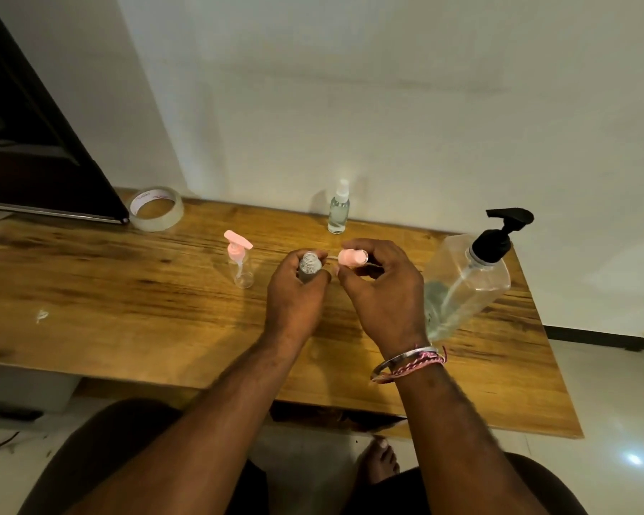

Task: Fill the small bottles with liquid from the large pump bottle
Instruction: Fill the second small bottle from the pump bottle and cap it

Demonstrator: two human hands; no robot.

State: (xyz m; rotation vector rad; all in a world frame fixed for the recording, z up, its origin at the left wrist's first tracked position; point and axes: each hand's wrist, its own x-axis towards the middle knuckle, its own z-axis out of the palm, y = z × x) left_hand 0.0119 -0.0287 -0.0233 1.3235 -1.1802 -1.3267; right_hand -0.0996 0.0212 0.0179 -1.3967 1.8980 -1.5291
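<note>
Knees and forearms fill the bottom of my view, with the wooden counter (127, 291) beyond them. Largest on it is the large pump bottle (465, 288), off to my right, partly full and black-topped. Next, my left hand (294, 295) is wrapped round a small open bottle (309, 267), its threaded neck bare and pointing up. My right hand (383, 291) pinches the pink pump cap (352, 256) between fingers and thumb, just beside that neck and apart from it. A pink-capped small bottle (240, 267) stands empty to the left; a clear spray bottle (338, 210) stands behind, near the wall, holding liquid. A tape roll (156, 208) sits far left. I judge the risks: the open bottle could tip in my grip, or the cap's tube may drip onto the counter.
</note>
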